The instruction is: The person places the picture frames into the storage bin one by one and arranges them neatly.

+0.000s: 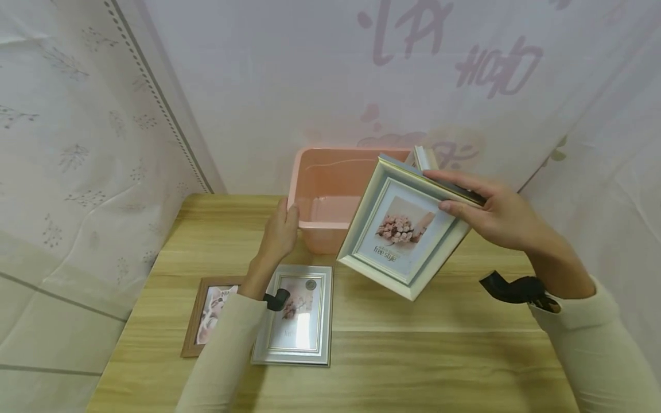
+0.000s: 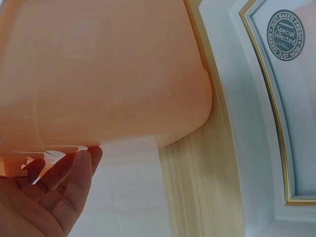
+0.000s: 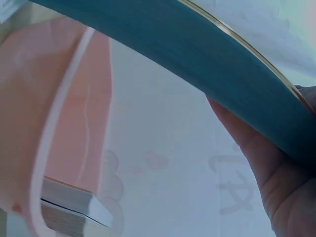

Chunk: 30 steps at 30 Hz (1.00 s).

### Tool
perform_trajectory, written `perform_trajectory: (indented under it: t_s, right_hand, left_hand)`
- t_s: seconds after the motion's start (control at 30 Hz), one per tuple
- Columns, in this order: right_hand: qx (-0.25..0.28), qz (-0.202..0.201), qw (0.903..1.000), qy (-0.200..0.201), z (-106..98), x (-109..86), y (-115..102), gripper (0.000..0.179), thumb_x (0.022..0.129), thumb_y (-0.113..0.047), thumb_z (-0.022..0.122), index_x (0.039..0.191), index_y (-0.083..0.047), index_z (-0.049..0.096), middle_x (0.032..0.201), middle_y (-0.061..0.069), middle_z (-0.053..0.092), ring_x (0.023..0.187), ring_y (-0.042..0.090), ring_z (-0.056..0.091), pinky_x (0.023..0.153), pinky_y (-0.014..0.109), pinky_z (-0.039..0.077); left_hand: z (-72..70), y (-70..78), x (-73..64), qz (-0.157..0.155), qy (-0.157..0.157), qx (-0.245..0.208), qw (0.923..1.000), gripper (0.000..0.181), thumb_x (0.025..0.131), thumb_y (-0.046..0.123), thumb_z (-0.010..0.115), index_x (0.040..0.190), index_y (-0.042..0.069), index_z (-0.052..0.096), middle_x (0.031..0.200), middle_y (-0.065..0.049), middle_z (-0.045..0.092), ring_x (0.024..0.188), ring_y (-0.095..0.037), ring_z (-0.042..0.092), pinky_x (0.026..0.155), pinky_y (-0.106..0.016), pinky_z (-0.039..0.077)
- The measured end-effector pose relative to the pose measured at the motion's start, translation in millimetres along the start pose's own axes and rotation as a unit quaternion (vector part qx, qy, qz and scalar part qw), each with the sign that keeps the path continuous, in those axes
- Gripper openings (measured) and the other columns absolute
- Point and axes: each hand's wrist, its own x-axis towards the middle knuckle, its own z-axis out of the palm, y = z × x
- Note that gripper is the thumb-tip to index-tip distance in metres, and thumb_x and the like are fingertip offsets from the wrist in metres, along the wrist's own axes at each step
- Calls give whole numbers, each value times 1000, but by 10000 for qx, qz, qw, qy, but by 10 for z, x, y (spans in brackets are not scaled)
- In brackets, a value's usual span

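My right hand [image 1: 506, 215] grips a white picture frame [image 1: 397, 235] with gold trim by its upper right edge, thumb on the front. The frame hangs tilted before the right side of a pink plastic bin [image 1: 322, 240] and hides part of it. Its thick blue-grey side edge [image 3: 197, 54] crosses the right wrist view. With my left hand [image 1: 279, 232] I hold the bin's left rim; the fingertips [image 2: 81, 168] show at the rim in the left wrist view. Another picture frame [image 1: 423, 158] stands in the bin at the right, partly hidden.
On the wooden table [image 1: 413, 355] lie a silver-white picture frame [image 1: 299, 312] and a brown-framed picture [image 1: 193, 338], both partly covered by my left forearm. A printed curtain [image 1: 258, 86] hangs behind the bin, another fabric sheet [image 1: 77, 172] at the left.
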Motion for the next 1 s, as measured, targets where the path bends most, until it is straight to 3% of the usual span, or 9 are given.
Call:
perform_trajectory:
  t_s: [0.13,0.37,0.5,0.73,1.0]
  right_hand:
    - [100,-172,9995,247,-58,46,-15,58,84,19,62,137,-5,59,125,-8,63,80,9,62,66,15,51]
    - [825,614,9923,687,-174,135,-81,48,93,7,59,138,-10,58,113,-5,67,81,9,64,64,17,54]
    - [1370,893,9809,1054,-215,176,-81,46,93,2,63,137,-12,60,109,-4,70,82,9,66,66,17,54]
    - [2595,1202,9430,1704,-239,245,-30,45,90,5,65,133,-6,61,113,3,70,87,14,68,69,20,56]
    - [2927,1218,9284,1937,-226,362,-28,51,95,6,54,144,-7,51,140,25,47,109,26,58,78,22,56]
  left_hand:
    - [-9,10,-8,-12,-22,29,10000,39,102,35,27,113,5,49,87,-12,52,74,-28,49,61,-39,41]
    - [-13,-12,-11,-35,29,-62,10000,38,102,33,29,115,5,49,86,-12,53,71,-28,48,58,-39,41]
    - [-7,-15,-7,-42,33,-73,10000,39,102,34,28,117,5,49,87,-12,54,73,-28,50,60,-40,43]
    - [4,-9,3,-18,13,-50,10000,39,103,35,28,116,5,49,87,-12,55,75,-27,51,63,-40,43]
    - [19,-35,12,219,-111,-53,9997,38,103,32,26,110,2,47,74,-7,45,56,-19,37,46,-32,34]
